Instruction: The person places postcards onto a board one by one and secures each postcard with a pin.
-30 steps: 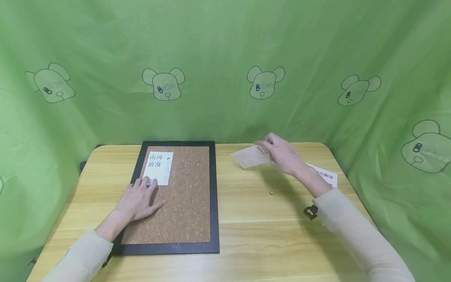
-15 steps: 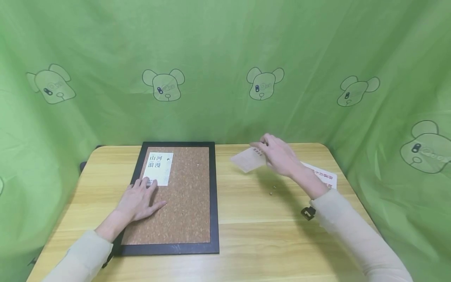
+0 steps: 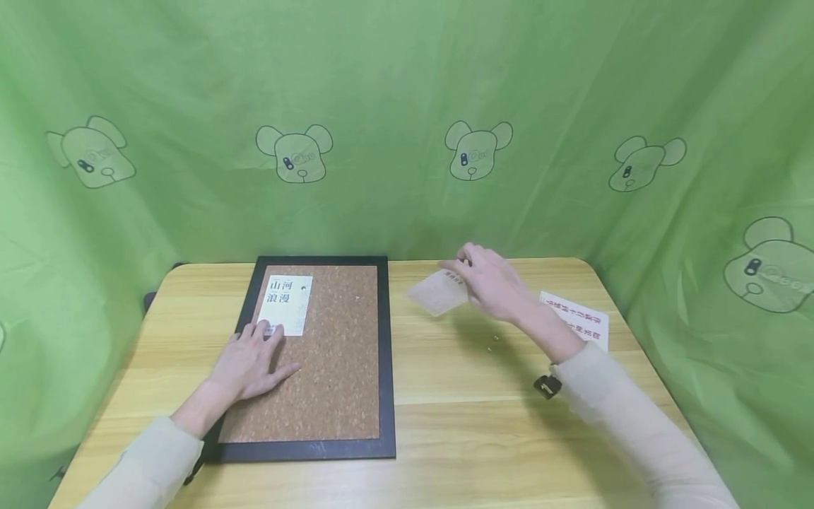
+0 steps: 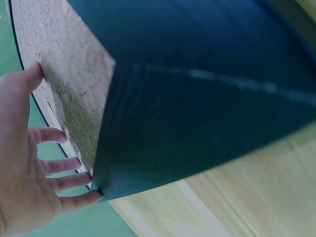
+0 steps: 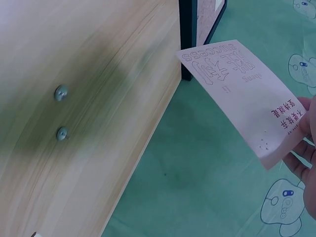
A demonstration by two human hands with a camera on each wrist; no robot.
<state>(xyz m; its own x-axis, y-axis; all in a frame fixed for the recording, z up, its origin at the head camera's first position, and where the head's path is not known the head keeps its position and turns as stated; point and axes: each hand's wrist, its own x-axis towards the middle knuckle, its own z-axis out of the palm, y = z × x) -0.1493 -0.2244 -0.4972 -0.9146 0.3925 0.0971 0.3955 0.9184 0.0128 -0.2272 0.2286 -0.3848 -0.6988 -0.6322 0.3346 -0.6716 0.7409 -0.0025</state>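
Observation:
My left hand [image 3: 249,362] rests with spread fingers on the left side of the cork board [image 3: 331,367]. Its fingertips touch the lower end of a white card [image 3: 289,300] with dark characters, which lies flat on the cork; a small pin shows near the card's upper right corner. Above the table, right of the board, my right hand [image 3: 492,283] pinches a pale printed card [image 5: 242,98] by one end. The card's free end points left toward the board. In the right wrist view it carries red characters and embossed lettering.
Two small metal thumbtacks [image 5: 60,93] lie on the wooden table [image 3: 458,424] below my right hand. Another white card with red writing [image 3: 575,314] lies at the table's right, partly behind my forearm. A green curtain [image 3: 394,85] surrounds the table.
My right hand has moved a little left with the pale card, toward the board. More of the red-lettered card at the right shows now. My left hand has stayed in place.

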